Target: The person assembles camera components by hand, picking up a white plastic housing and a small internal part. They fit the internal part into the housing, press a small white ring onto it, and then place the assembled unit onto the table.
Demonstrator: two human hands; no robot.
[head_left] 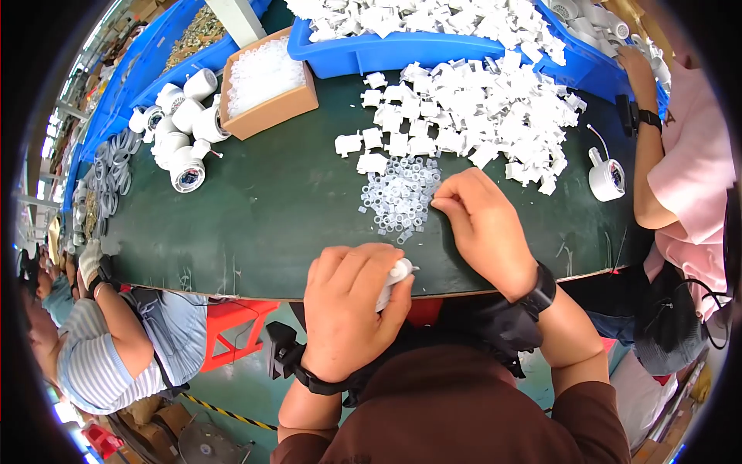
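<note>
My left hand [352, 301] is closed around a white plastic housing [400, 271] near the table's front edge. Its rounded neck pokes out by my thumb, and most of it is hidden by my fingers. My right hand [483, 228] is at the right side of a pile of small translucent rings [398, 193], thumb and forefinger pinched together. Whatever sits between those fingertips is too small to make out. Just behind the rings, a large heap of white plastic clips [479, 112] spreads over the green table [286, 201].
White round housings [187, 174] cluster at left beside a cardboard box [274, 108] of translucent parts. Grey rings [112, 170] lie farther left. A blue bin [348, 58] of white parts stands behind. One wired housing [607, 178] is at right. Co-workers sit on both sides.
</note>
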